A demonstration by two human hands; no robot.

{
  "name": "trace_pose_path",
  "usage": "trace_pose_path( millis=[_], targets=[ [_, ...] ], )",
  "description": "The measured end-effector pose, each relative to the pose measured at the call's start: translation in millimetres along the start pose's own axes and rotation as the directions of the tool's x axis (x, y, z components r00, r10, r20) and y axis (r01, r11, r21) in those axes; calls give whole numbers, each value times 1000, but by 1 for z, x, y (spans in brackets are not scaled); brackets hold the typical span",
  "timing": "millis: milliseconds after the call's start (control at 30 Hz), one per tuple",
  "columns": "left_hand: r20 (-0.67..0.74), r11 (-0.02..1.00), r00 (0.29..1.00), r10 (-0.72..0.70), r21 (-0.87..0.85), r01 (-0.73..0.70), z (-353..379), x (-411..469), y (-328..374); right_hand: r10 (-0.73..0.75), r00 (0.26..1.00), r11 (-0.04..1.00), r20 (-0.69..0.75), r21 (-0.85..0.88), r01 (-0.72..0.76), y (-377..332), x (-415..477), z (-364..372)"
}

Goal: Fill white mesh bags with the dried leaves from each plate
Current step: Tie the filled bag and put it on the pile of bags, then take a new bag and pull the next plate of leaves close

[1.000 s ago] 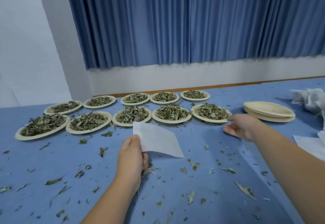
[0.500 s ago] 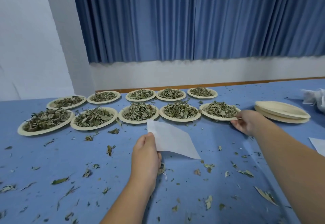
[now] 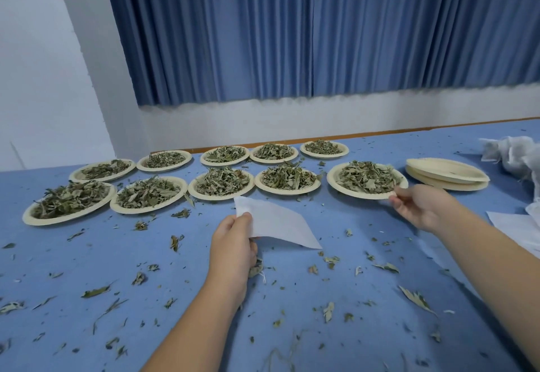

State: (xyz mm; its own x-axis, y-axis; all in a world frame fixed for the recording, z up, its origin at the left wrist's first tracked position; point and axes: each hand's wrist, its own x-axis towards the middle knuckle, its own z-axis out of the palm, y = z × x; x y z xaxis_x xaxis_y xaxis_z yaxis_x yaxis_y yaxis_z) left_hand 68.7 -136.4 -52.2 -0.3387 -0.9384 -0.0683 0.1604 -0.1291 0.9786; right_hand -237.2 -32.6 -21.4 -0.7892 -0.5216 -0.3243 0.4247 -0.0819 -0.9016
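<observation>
The right hand (image 3: 420, 209) pinched the near rim of a heaped paper plate (image 3: 358, 196), dried leaves (image 3: 365, 178) just beyond its fingers; the left hand (image 3: 233, 243) gripped a flat white mesh bag (image 3: 277, 225) by its corner. Lifted one-sidedly, the plate could spill.

A room with a big blue curtain and a long blue table

A dark blue curtain (image 3: 321, 29) with many folds hangs across the back and covers most of it. Under the curtain runs a low strip of white wall (image 3: 292, 121). On the left a plain side wall (image 3: 43, 64) comes forward to a corner, and it looks a little blue in the soft light. A thin brown wooden edge (image 3: 380, 131) runs along the far side of the table (image 3: 321, 330). The table top is blue all over and fills the whole lower part of the view.
</observation>
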Motion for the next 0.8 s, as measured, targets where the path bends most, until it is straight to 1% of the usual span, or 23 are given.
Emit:
trace_pose_path(
  millis=[67, 133, 233, 300, 400, 500, 600, 667, 733, 800],
  targets=[
    [-12, 999, 1000, -24, -26, 24, 0, -1, 2, 20, 998, 1000, 65, 20, -21, 1, -17, -8],
    [-30, 997, 998, -46, -60, 44, -2, -1, 8, 46, 985, 999, 168, 17, -50, 2, -35, -12],
    [-97, 993, 995, -4, -122, -8, -9, -2, 25, 90, 946, 996, 311, -44, -80, 3, -62, -12],
    [-150, 979, 988, 38, -191, -66, -15, -4, 44, 114, 914, 992, 390, -87, -87, 5, -77, -9],
    [-195, 942, 979, 56, -316, -116, -28, -10, 76, 171, 848, 982, 502, -162, -103, 10, -96, -5],
    [-190, 929, 979, 74, -344, -137, -38, -21, 96, 254, 766, 954, 590, -283, -99, 19, -111, 2],
    [-192, 943, 981, 37, -319, -97, -44, -32, 98, 348, 687, 916, 638, -388, -104, 33, -118, 8],
    [-185, 938, 983, -6, -343, -59, -47, -40, 95, 397, 650, 887, 648, -453, -89, 40, -121, 12],
    [-182, 936, 983, -24, -349, -42, -52, -47, 89, 415, 642, 864, 645, -500, -57, 44, -123, 14],
    [-185, 941, 982, -28, -337, -36, -58, -52, 80, 407, 661, 843, 631, -538, -5, 46, -123, 14]
  ],
)
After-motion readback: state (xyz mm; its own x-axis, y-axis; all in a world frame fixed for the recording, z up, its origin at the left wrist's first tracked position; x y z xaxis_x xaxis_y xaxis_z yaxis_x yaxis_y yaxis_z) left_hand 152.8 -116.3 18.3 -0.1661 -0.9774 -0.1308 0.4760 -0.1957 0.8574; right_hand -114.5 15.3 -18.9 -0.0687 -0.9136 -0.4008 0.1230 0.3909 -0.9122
